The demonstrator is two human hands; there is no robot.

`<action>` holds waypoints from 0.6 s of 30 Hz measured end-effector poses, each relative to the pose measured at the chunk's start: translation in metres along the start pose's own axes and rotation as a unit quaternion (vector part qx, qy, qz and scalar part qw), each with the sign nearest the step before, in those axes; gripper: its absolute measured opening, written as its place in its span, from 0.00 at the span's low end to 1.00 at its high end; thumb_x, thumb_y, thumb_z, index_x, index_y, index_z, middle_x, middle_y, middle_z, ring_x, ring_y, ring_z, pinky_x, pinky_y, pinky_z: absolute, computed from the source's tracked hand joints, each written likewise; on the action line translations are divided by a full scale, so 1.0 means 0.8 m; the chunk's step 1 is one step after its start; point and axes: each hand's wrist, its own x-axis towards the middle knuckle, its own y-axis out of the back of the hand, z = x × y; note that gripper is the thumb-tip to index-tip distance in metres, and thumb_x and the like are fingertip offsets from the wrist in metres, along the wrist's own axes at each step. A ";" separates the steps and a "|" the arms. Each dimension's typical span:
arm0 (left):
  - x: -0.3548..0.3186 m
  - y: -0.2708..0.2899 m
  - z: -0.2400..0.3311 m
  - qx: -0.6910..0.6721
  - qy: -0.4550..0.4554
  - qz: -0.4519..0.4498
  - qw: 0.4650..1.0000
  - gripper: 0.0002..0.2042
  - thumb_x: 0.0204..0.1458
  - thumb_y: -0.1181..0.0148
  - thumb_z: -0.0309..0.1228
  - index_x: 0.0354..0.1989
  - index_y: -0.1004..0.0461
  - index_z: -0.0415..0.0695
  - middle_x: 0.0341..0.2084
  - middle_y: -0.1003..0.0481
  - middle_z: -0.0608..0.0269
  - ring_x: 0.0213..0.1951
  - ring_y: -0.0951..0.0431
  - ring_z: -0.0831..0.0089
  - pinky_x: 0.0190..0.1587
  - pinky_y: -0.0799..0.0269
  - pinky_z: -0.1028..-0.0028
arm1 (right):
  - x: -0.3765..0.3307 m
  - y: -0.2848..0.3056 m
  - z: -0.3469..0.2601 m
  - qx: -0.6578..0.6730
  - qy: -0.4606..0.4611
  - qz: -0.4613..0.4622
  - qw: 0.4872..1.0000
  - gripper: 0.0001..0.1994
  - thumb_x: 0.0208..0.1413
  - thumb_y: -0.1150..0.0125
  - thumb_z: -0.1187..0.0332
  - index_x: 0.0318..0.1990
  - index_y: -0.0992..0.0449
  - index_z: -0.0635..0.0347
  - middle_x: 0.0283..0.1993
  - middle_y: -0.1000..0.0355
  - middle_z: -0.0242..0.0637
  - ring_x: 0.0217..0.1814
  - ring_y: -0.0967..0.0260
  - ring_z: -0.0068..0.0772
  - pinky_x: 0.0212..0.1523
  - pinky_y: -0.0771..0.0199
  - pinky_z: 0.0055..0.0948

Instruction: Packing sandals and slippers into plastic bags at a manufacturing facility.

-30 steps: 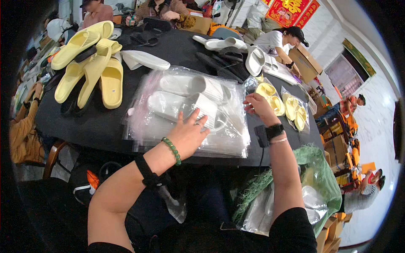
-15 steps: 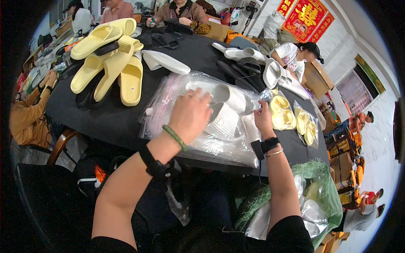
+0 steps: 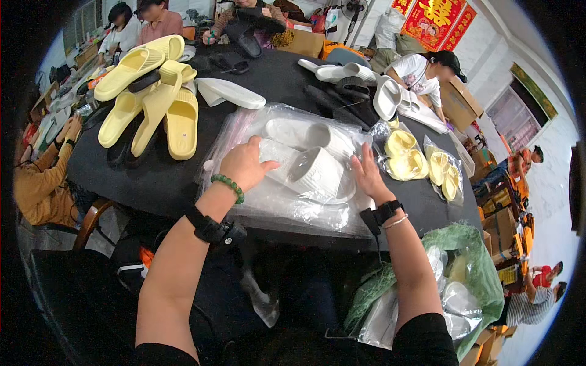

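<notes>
A pair of white slide slippers lies flat in front of me, apparently within a clear plastic bag on a stack of clear bags. My left hand rests at the left end of the slippers, thumb apart from the fingers. On the other side, my right hand is spread beside the bag's right edge with nothing held. Two bagged pairs of yellow slippers, the nearer pair and the farther-right pair, lie to the right of my right hand.
Yellow slippers are piled at the left of the black table, near a lone white slipper. Black slippers and white slippers lie farther back. A green sack holds bagged slippers at lower right. Co-workers sit around.
My left hand has drawn back to the left from over the slippers' middle. My right hand's fingers have opened from the bag's edge. A co-worker across the table has lifted black slippers.
</notes>
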 end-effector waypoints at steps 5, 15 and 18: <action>0.013 0.015 -0.028 -0.121 0.054 -0.115 0.984 0.19 0.56 0.42 0.38 0.46 0.30 0.32 0.30 0.21 0.45 0.29 0.19 0.58 0.32 0.24 0.65 | -0.008 -0.021 0.011 -0.022 -0.100 -0.078 0.992 0.42 0.64 0.70 0.38 0.72 0.65 0.62 0.77 0.65 0.47 0.79 0.70 0.42 0.72 0.64 0.47; 0.018 0.083 -0.035 -0.407 0.183 -0.315 0.838 0.16 0.55 0.45 0.40 0.41 0.30 0.37 0.27 0.21 0.49 0.22 0.19 0.63 0.23 0.24 0.75 | -0.013 -0.028 0.009 -0.022 -0.101 -0.047 0.994 0.41 0.64 0.70 0.38 0.72 0.63 0.63 0.76 0.62 0.47 0.79 0.68 0.43 0.72 0.64 0.47; 0.027 0.072 -0.015 -0.437 0.209 -0.288 0.826 0.41 0.54 0.62 0.68 0.57 0.37 0.36 0.38 0.23 0.47 0.27 0.19 0.61 0.30 0.23 0.71 | -0.017 -0.027 0.017 -0.036 -0.100 -0.034 0.994 0.40 0.64 0.69 0.40 0.72 0.62 0.63 0.76 0.61 0.46 0.79 0.67 0.44 0.71 0.62 0.49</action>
